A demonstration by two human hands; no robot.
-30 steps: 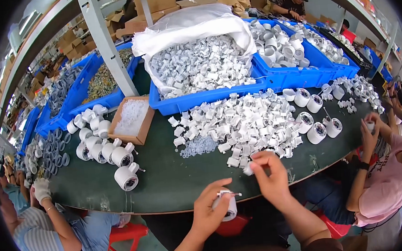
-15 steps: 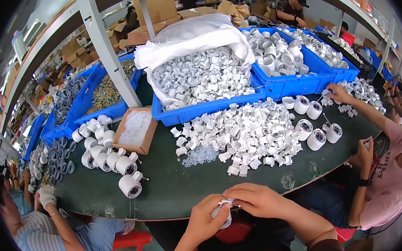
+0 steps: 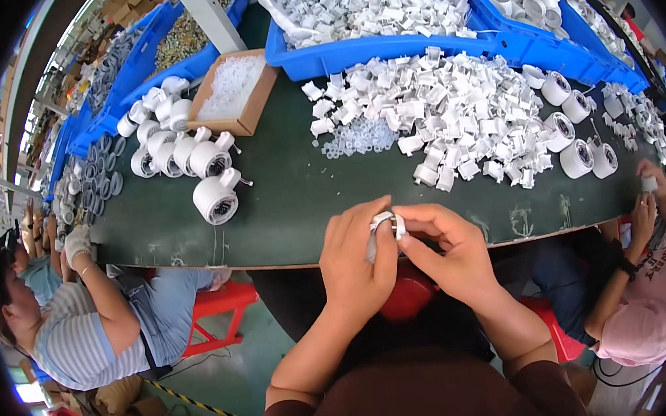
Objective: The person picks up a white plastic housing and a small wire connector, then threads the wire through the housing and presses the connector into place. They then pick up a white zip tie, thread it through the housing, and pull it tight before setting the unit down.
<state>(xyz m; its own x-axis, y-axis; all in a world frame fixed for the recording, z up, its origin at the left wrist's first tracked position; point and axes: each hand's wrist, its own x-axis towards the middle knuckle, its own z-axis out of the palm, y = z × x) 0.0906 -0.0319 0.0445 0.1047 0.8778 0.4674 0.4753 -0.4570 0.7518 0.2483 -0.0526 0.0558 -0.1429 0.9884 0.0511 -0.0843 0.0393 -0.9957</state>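
Just past the table's near edge, my left hand (image 3: 356, 257) is closed around a white plastic housing (image 3: 382, 220), mostly hidden behind the fingers. My right hand (image 3: 446, 250) pinches a small white clip-like plastic piece (image 3: 400, 224) close against the housing; whether the two parts touch I cannot tell. Beyond my hands lies a heap of small white plastic clips (image 3: 459, 120), with little translucent rings (image 3: 359, 137) at its left side. Left of those stand white round housings (image 3: 215, 199) with side stems and dark wiring inside.
A cardboard box (image 3: 248, 121) holds translucent bits. Behind the heap is a blue bin (image 3: 383, 54) of white clips. More round housings (image 3: 576, 158) stand at right. Co-workers sit on both sides, one in a striped shirt (image 3: 86, 345), one in a pink shirt (image 3: 654, 308).
The view has tilted downward. My fingers have shifted, and the small white piece now shows in my right hand. The co-worker at right has drawn an arm back from the parts.
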